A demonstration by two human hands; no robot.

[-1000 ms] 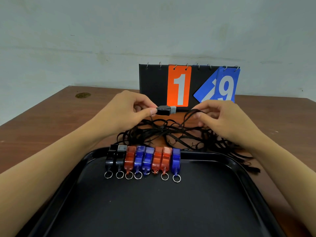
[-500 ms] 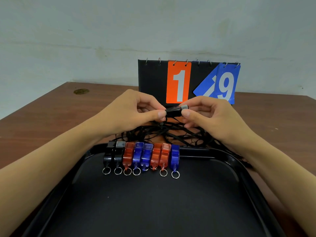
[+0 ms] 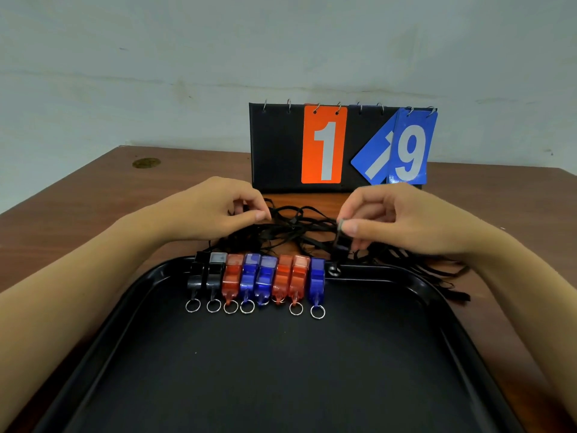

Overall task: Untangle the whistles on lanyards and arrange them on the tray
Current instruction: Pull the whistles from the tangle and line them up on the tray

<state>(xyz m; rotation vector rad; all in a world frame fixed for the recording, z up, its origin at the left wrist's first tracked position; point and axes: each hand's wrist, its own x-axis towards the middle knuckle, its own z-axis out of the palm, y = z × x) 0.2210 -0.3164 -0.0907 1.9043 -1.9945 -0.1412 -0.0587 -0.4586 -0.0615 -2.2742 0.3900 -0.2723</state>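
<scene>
Eight whistles (image 3: 256, 278): laid side by side in a row along the far edge of the tray, two black at the left, then red, blue, blue, red, red, blue; a metal split ring is seen at the near end of most.
Tray (image 3: 421, 285): black, with a raised rim and rounded corners; it is set on the table nearest the camera, and most of its floor is left bare.
Lanyards (image 3: 299, 229): a tangled heap of black cords is spread on the table just beyond the tray's far rim, with loose ends trailing off to the right.
Left hand (image 3: 218, 210): closed in a pinch, thumb against fingers, on black cord at the left side of the heap.
Right hand (image 3: 393, 220): closed in a pinch on a black whistle (image 3: 340, 245), which is held upright just above the tray's far rim, right of the row.
Table (image 3: 78, 220): dark brown wood grain; a round brass-coloured disc (image 3: 146, 163) is set into it at far left.
Flip scoreboard (image 3: 274, 148): black, stood at the back of the table; an orange card marked 1 and blue cards, the front one marked 9, are hung from rings.
Wall (image 3: 187, 57): pale, scuffed, with a faint horizontal seam.
</scene>
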